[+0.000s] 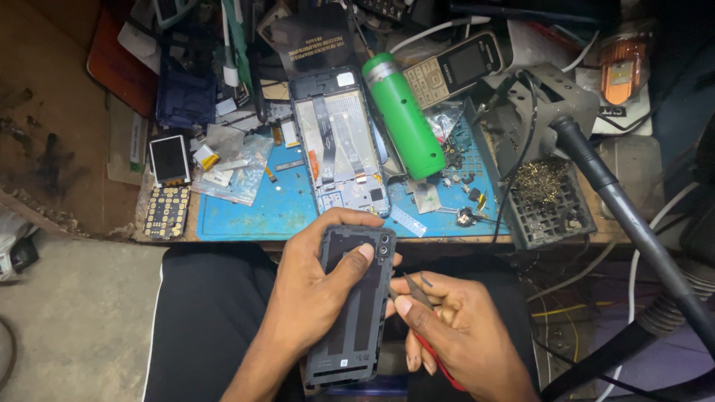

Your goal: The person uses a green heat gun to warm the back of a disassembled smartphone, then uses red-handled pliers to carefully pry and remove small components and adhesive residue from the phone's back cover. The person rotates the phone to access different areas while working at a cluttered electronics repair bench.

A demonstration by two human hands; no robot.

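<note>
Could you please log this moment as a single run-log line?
left hand: holds phone back cover | right hand: grips tweezers beside cover | opened phone: on blue mat

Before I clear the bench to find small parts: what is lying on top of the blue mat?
On the blue mat lie an opened phone, a green cylinder, clear bags and small loose parts. Whatever sits beneath those is covered.

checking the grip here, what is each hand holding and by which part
Left hand grips the dark phone back cover around its middle, thumb on the inner face. Right hand pinches tweezers mid-shaft.
</note>
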